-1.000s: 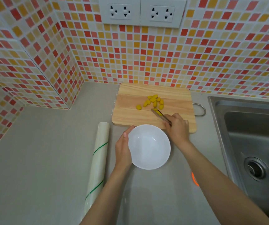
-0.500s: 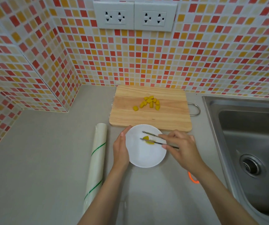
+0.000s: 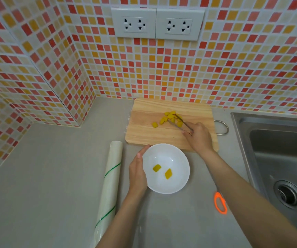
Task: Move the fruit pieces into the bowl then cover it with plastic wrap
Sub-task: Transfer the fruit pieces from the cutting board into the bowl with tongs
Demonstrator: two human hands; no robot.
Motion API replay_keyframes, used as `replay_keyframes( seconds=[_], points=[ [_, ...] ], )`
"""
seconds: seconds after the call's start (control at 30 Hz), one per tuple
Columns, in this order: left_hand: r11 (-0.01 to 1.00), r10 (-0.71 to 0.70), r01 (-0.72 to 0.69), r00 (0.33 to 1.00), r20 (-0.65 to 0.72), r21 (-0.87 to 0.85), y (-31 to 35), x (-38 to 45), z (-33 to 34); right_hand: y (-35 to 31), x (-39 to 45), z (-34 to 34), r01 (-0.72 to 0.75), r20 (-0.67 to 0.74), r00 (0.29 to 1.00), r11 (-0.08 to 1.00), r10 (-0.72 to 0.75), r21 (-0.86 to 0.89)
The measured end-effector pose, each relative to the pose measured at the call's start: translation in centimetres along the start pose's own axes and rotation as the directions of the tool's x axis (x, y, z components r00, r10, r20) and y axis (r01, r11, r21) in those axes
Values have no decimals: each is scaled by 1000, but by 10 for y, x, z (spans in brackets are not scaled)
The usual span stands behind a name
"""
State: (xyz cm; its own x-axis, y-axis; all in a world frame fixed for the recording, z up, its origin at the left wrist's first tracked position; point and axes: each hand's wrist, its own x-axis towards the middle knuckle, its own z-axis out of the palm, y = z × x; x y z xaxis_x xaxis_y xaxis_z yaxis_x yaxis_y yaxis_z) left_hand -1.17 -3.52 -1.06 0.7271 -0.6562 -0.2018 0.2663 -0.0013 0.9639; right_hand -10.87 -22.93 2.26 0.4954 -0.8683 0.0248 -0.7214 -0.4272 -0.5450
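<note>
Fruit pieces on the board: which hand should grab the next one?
The right hand. It holds the tongs at the fruit pieces, while the left hand steadies the bowl.

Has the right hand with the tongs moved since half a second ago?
Yes. The right hand went from over the bowl back onto the cutting board.

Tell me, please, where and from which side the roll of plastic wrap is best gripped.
Grip the roll of plastic wrap around its middle, from above. It lies flat on the counter, a long cylinder; its left side is clear, while the left hand sits close on the right.
</note>
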Motion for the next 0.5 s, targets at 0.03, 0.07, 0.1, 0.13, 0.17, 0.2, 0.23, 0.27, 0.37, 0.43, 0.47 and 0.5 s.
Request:
replay_keyframes(
  seconds=[0.03,0.07,0.1,0.13,0.17,0.2,0.23,0.27,0.37,0.43,0.47,0.5],
  points=[
    [1000,1,-1,1000,4,8,0,0,0,-4,4,5,2,-3,1000,1000,-2,-21],
    [1000,4,-4,1000,10,14,0,-1,0,-7,7,10,-3,-7,1000,999,2,-37],
    [1000,12,-13,1000,11,22,0,-1,0,-9,10,14,-14,-10,1000,999,14,-45],
    [999,25,-25,1000,9,33,1,-1,-1,-10,13,17,-30,-13,999,999,29,-44],
    [998,36,-36,999,9,45,1,-1,-1,-10,15,19,-45,-19,999,998,44,-39],
    [998,45,-45,999,12,52,1,-1,-1,-9,16,21,-56,-29,998,998,55,-30],
    [997,50,-51,999,15,53,1,-1,-1,-8,16,22,-63,-42,997,998,62,-18],
    [997,54,-55,998,18,50,1,-2,-1,-6,16,22,-66,-58,996,998,66,-1],
    [998,48,-49,999,19,31,2,-3,1,-2,11,20,-59,-93,994,997,63,49],
    [999,36,-36,999,25,22,2,-3,2,-1,4,16,-28,-115,993,997,36,73],
    [1000,23,-24,999,26,16,2,-2,2,-1,0,13,-18,-130,991,996,29,92],
    [1000,11,-11,1000,24,10,2,-2,3,-1,-5,10,-12,-143,989,994,28,110]
  ],
)
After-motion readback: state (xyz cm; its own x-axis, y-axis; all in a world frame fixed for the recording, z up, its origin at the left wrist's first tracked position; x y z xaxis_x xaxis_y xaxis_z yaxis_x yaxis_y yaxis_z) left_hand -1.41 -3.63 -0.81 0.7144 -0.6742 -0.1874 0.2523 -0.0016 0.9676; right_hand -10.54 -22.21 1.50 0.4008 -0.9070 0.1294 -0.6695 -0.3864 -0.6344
